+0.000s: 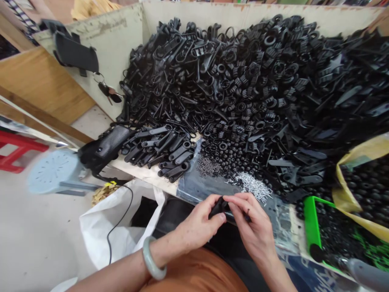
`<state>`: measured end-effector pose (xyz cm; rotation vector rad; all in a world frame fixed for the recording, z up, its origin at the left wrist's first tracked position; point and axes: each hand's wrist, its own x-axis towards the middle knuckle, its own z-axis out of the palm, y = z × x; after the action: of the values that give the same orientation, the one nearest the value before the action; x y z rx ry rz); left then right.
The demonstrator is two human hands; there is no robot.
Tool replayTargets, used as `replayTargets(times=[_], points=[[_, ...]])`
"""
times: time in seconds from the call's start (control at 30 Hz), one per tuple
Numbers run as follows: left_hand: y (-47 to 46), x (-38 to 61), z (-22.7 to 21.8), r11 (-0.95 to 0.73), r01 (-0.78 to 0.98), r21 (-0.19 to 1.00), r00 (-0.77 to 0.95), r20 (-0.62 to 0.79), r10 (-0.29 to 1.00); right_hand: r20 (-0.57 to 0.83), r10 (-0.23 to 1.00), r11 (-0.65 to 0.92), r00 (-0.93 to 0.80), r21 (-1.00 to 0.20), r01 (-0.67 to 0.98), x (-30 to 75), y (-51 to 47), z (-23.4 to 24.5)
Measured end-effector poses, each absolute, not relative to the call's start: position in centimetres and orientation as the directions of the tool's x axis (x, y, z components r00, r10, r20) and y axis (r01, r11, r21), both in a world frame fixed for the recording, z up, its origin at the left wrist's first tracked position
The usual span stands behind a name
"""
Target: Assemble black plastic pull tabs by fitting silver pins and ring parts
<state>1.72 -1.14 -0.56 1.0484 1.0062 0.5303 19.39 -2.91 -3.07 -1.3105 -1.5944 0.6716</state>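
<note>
We note even, bright light; heaped black parts (212, 81) lose detail at far right, metal pins (253, 186) glint, left stool (50, 172) blurs.

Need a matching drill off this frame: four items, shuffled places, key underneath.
Items
1. keys
2. pale green bangle
3. silvery pins
4. small black part

Places
a. loose heap just beyond the right hand
b. in the left hand, the right one up close to it
c. hanging by the pale side panel
d. around the left wrist

Pairs: 1-c, 2-d, 3-a, 4-b
</note>
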Motion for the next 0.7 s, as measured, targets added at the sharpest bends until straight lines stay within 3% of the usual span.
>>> replayTargets(times=[0.3, 0.53, 0.7], points=[[-2.1, 2.4, -1.7, 0.375, 0.023, 0.927, 0.390, -0.354, 0.850, 0.276, 0.924, 0.145, 0.266, -0.894, 0.425, 16.6, -5.0, -3.8], [-2.2, 2.7, -1.7, 0.273, 0.038, 0.961, 0.380, -0.267, 0.886, 0.337, 0.879, 0.167, 0.337, -0.880, 0.446, 16.0, -5.5, -3.9], [-2.2, 3.1, -2.1, 0.409, -0.054, 0.911, 0.402, -0.355, 0.844, 0.369, 0.871, 0.191, 0.325, -0.862, 0.469, 16.3, -5.8, -4.3]])
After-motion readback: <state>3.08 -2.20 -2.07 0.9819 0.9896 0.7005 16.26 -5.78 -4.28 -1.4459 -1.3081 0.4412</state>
